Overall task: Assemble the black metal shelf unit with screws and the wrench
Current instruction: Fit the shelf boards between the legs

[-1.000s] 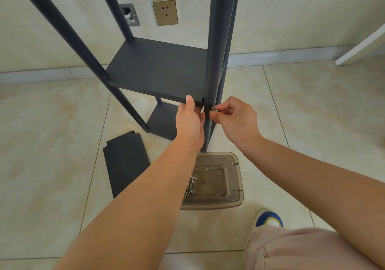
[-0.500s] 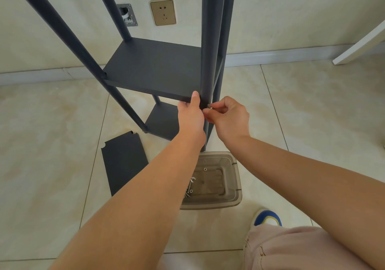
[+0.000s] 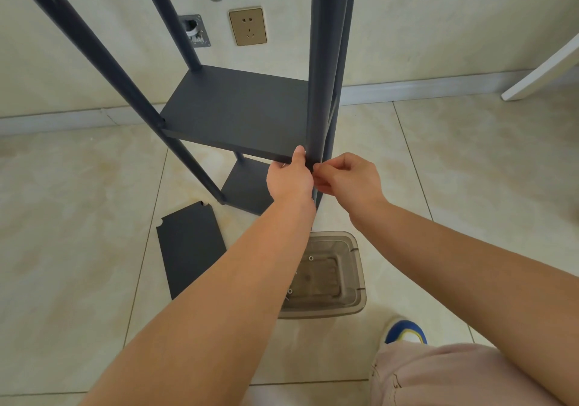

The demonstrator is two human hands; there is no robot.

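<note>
While the left hand [image 3: 289,180] is gripping the front edge of the flat black metal shelf panel [image 3: 235,114], holding it against the upright black metal post [image 3: 319,92], the right hand [image 3: 347,177] is pinching something small at the joint, likely a screw, though it is hidden. Step appears to be hand-starting that fastener. Next move is calling for steady alignment, then the wrench, not in view; a spare black panel [image 3: 189,249] and a translucent plastic parts tray [image 3: 357,280] are lying on the tiled floor.

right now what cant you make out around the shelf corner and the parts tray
Head view only:
- Screw, if any: hidden by the right hand fingertips at the post.
- Tray left side: covered by the left forearm.
- Left hand fingers: under the shelf edge.
- Wrench: not visible.
</note>
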